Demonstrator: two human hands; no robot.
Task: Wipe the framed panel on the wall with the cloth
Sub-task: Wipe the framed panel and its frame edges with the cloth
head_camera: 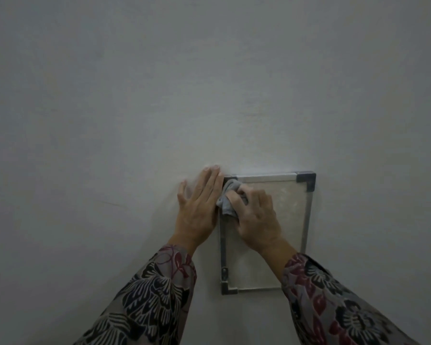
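A framed panel (290,210) with a pale face, grey metal edges and dark corner pieces hangs on the wall at centre right. My right hand (255,216) grips a bunched grey cloth (228,200) and holds it against the panel's upper left corner. My left hand (200,207) lies flat on the wall with straight fingers, along the panel's left edge. The right hand and forearm hide part of the panel's face and its lower right corner.
Plain grey-white wall (209,83) fills the rest of the view. A faint dark scratch (110,202) marks it left of my hands. Both forearms wear floral patterned sleeves.
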